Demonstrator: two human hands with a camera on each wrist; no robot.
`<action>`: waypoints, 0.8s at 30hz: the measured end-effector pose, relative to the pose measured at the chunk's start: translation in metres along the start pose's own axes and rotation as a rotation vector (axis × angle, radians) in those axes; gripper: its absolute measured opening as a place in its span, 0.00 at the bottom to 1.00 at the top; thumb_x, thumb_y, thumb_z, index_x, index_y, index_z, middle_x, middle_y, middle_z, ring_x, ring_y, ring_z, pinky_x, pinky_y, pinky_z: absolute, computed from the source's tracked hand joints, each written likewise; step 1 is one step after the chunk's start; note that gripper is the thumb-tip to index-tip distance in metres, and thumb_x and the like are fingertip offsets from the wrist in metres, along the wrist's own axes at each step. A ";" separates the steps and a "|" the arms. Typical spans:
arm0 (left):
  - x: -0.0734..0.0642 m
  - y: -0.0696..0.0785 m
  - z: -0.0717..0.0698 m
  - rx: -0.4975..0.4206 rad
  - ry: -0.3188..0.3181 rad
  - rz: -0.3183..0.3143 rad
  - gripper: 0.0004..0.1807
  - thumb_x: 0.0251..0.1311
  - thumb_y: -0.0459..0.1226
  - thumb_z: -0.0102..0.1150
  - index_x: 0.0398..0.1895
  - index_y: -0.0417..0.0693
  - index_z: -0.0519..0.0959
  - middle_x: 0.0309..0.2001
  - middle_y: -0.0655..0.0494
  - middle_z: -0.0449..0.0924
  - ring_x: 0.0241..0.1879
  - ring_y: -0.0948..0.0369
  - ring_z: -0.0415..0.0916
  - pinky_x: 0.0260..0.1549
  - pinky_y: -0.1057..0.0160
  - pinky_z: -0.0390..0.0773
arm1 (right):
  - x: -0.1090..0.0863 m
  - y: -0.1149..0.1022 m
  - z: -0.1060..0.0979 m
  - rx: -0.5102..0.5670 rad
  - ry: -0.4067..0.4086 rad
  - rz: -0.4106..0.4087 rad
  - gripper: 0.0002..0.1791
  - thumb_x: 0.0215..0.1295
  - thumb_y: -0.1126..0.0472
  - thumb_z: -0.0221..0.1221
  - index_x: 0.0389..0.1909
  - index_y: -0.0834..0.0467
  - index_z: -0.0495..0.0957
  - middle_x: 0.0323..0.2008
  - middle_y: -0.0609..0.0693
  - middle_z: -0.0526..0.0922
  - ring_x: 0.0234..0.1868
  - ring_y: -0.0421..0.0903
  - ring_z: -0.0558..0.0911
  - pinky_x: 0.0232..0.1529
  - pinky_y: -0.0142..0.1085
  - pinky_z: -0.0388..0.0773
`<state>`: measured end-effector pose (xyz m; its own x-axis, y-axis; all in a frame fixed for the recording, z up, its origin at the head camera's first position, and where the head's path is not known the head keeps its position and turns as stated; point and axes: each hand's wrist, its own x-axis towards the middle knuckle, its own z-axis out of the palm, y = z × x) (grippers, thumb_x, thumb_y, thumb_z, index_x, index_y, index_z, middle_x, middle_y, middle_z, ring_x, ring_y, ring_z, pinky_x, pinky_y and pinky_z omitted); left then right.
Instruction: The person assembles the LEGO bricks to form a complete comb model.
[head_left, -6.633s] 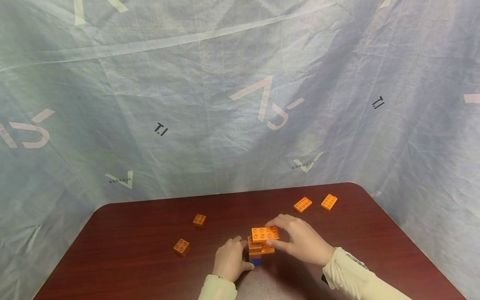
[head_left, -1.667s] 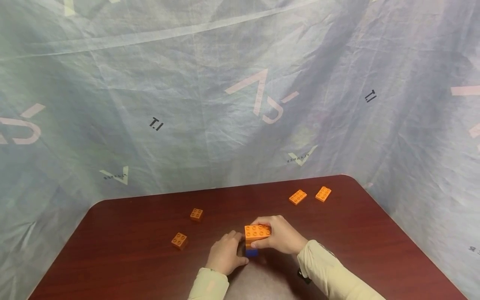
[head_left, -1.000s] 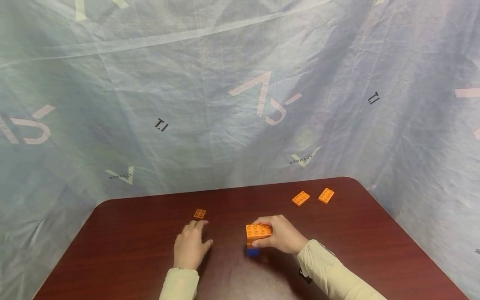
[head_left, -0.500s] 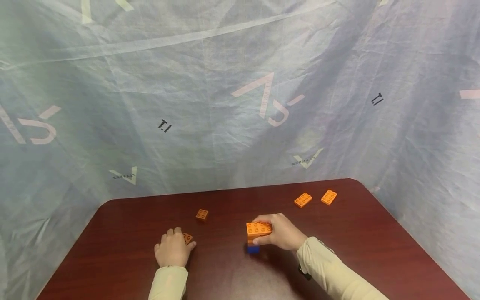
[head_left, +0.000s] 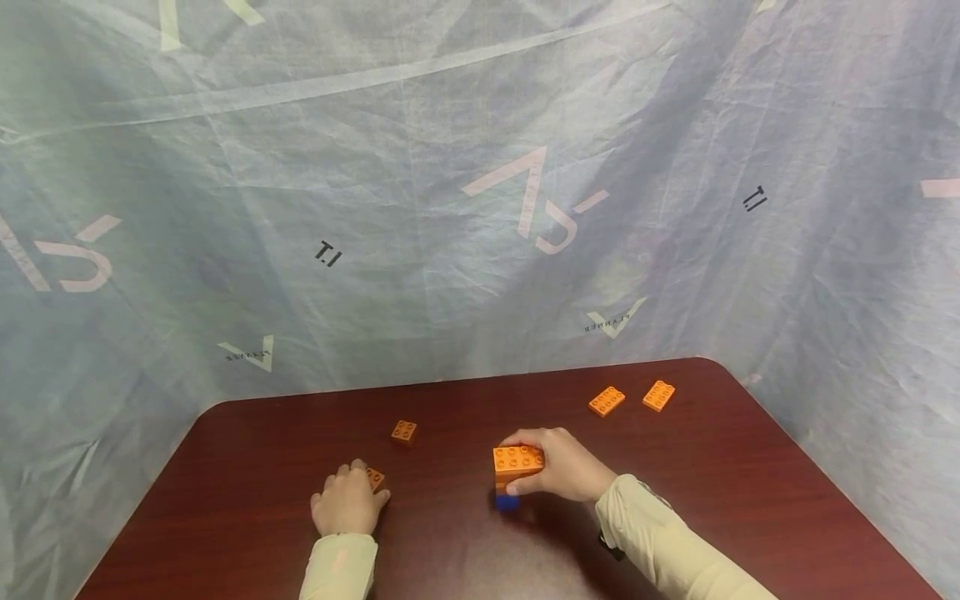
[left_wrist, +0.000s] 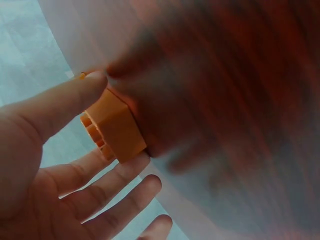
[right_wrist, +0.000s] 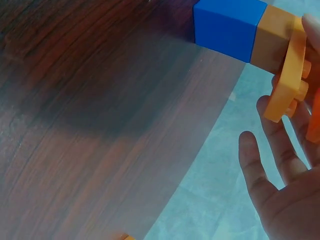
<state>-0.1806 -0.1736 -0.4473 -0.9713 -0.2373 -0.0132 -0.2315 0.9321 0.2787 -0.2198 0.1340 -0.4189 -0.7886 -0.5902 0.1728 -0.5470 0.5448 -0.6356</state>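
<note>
My left hand [head_left: 347, 502] pinches a square orange toy brick [head_left: 376, 478] at the table's left. The left wrist view has the thumb on one side of that brick [left_wrist: 122, 132] and fingertips on the other, with the remaining fingers spread. Right of centre, my right hand [head_left: 567, 468] grips the upper part of a brick stack [head_left: 516, 457] between thumb and fingers. A wide orange studded piece tops the stack. At its base is a blue brick [right_wrist: 227, 31], standing on the table. The right wrist view shows a thin orange plate [right_wrist: 289, 72] jutting from the stack's side.
Another square orange brick [head_left: 403, 431] lies beyond my left hand. Two flat orange plates [head_left: 607, 401] lie near the back right edge of the dark red table [head_left: 465, 417]. Grey printed cloth [head_left: 420, 208] hangs behind and beside the table.
The wide orange piece, earlier held above the stack by my right hand, now sits on top. My left hand has left the stack, moved left and taken hold of the square orange brick.
</note>
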 end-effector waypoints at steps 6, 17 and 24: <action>-0.002 -0.002 0.001 -0.006 0.054 0.025 0.28 0.54 0.40 0.76 0.51 0.29 0.78 0.40 0.37 0.80 0.43 0.40 0.78 0.44 0.37 0.76 | -0.001 0.004 0.001 0.028 0.007 0.006 0.24 0.54 0.50 0.77 0.50 0.53 0.84 0.37 0.41 0.84 0.34 0.37 0.78 0.37 0.33 0.78; -0.003 0.010 -0.001 0.001 0.155 0.103 0.25 0.50 0.39 0.79 0.46 0.32 0.82 0.38 0.39 0.81 0.41 0.42 0.78 0.41 0.38 0.77 | -0.001 0.003 0.001 0.041 0.009 0.020 0.18 0.56 0.52 0.76 0.45 0.53 0.84 0.32 0.38 0.81 0.32 0.36 0.77 0.36 0.33 0.77; -0.005 0.029 -0.010 0.000 0.251 0.191 0.24 0.49 0.38 0.80 0.46 0.32 0.84 0.42 0.37 0.82 0.43 0.42 0.79 0.41 0.39 0.78 | -0.002 0.002 0.001 0.055 0.002 0.031 0.19 0.56 0.53 0.76 0.46 0.54 0.84 0.33 0.38 0.82 0.32 0.37 0.78 0.36 0.33 0.77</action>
<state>-0.1820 -0.1478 -0.4293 -0.9537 -0.1179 0.2768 -0.0458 0.9662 0.2536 -0.2195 0.1353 -0.4213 -0.8056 -0.5721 0.1542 -0.5062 0.5291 -0.6810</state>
